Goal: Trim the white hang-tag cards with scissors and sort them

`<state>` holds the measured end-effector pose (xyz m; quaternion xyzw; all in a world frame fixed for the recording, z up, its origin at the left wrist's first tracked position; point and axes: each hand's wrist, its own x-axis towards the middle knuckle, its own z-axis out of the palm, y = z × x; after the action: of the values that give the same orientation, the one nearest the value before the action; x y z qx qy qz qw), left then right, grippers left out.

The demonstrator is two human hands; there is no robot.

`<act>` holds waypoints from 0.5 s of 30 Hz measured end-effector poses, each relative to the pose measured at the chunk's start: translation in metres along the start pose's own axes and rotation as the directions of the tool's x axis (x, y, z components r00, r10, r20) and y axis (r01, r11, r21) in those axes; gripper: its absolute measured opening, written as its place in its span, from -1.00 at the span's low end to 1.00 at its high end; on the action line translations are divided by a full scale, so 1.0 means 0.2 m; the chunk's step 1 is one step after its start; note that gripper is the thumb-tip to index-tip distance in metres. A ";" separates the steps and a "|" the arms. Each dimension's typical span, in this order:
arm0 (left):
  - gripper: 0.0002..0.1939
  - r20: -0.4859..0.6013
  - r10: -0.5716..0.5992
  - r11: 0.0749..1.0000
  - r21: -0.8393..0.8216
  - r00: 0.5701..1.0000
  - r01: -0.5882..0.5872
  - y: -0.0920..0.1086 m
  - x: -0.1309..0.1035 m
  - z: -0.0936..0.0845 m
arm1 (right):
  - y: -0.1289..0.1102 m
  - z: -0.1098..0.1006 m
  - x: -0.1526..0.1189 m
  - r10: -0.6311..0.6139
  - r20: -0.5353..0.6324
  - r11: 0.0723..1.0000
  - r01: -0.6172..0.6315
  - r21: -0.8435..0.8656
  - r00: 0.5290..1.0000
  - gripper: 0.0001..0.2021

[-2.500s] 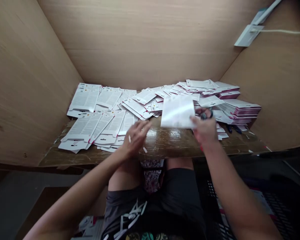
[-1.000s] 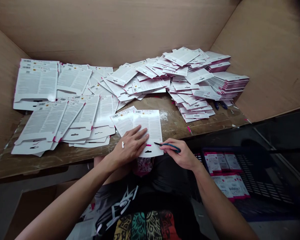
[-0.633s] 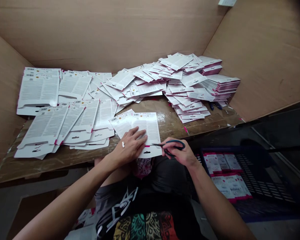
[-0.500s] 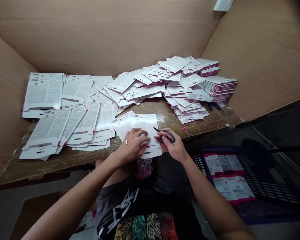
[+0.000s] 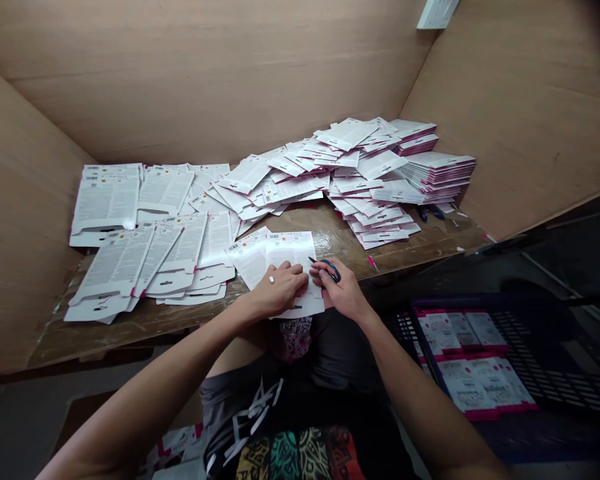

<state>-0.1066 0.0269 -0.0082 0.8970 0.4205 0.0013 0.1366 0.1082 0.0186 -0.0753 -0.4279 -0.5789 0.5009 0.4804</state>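
A white printed cardboard packet (image 5: pixel 291 247) with a hang-hole flap lies at the table's front edge, its lower end over my lap. My left hand (image 5: pixel 281 288) rests on its lower part with bent fingers, closed at the flap and hiding part of it. Closed around small dark-handled scissors (image 5: pixel 332 269), my right hand (image 5: pixel 344 292) is at the packet's right edge. The scissors' dark tip points up and left over the packet. Another packet (image 5: pixel 249 257) lies partly under the first one, to its left.
Similar packets (image 5: pixel 107 263) lie in overlapping rows at the left. A large heap (image 5: pixel 350 137) and neat stacks (image 5: pixel 437 175) fill the back right. A second dark-blue tool (image 5: pixel 430 213) lies by the stacks. Cardboard walls (image 5: pixel 230 73) surround the table. A blue basket (image 5: pixel 555 380) holds pink-and-white packs.
My left hand has slid right across the packet, towards my right hand. The right hand still holds the scissors at the packet's right edge. The camera view has shifted slightly.
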 end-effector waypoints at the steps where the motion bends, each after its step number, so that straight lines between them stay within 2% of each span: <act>1: -0.84 0.009 0.030 0.999 -0.034 1.000 -0.029 0.02 -0.04 -0.03 | 0.01 0.00 0.00 -0.003 -0.010 1.000 0.003 -0.009 1.000 -0.55; 2: -0.82 0.034 0.109 0.989 -0.105 0.993 -0.105 0.04 -0.09 -0.06 | 0.02 0.01 0.00 -0.004 -0.020 1.000 0.004 -0.018 1.000 -0.55; 3: -0.84 0.067 0.238 0.953 -0.211 0.969 -0.219 0.06 -0.15 -0.09 | 0.03 0.02 0.00 -0.003 -0.027 1.000 0.002 -0.025 1.000 -0.56; 5: -0.93 0.097 0.513 0.788 -0.448 0.853 -0.423 0.10 -0.29 -0.13 | 0.04 0.03 -0.01 -0.012 -0.030 0.999 0.010 -0.051 0.999 -0.57; 6: -0.95 0.080 0.565 0.728 -0.516 0.821 -0.451 0.11 -0.35 -0.13 | 0.04 0.04 -0.02 -0.029 -0.026 0.997 0.026 -0.079 0.999 -0.58; 7: -0.87 0.049 0.530 0.734 -0.527 0.847 -0.429 0.12 -0.40 -0.11 | 0.03 0.04 -0.03 -0.056 -0.016 0.991 0.053 -0.120 0.998 -0.60; 9: -0.68 -0.059 0.266 0.873 -0.408 0.962 -0.267 0.10 -0.45 -0.04 | 0.00 0.03 -0.04 -0.133 0.039 0.966 0.139 -0.219 0.990 -0.66; 10: -0.58 -0.131 0.131 0.934 -0.316 0.983 -0.167 0.09 -0.45 0.01 | -0.01 0.01 -0.05 -0.174 0.091 0.945 0.192 -0.265 0.981 -0.68; 11: -0.48 -0.194 0.045 0.970 -0.224 0.980 -0.089 0.07 -0.44 0.06 | -0.03 -0.01 -0.06 -0.212 0.153 0.919 0.250 -0.304 0.965 -0.70; 12: -0.39 -0.232 0.011 0.988 -0.149 0.973 -0.046 0.05 -0.42 0.10 | -0.04 -0.03 -0.06 -0.244 0.221 0.891 0.308 -0.334 0.944 -0.68; 15: -0.27 -0.270 -0.022 0.997 -0.075 0.963 0.002 0.04 -0.37 0.18 | -0.05 -0.10 -0.08 -0.282 0.368 0.815 0.424 -0.396 0.886 -0.60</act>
<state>-0.1448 -0.0422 -0.0331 0.8801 0.4402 0.1386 0.1110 0.1310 0.0049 -0.0660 -0.3353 -0.8161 0.3056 0.3580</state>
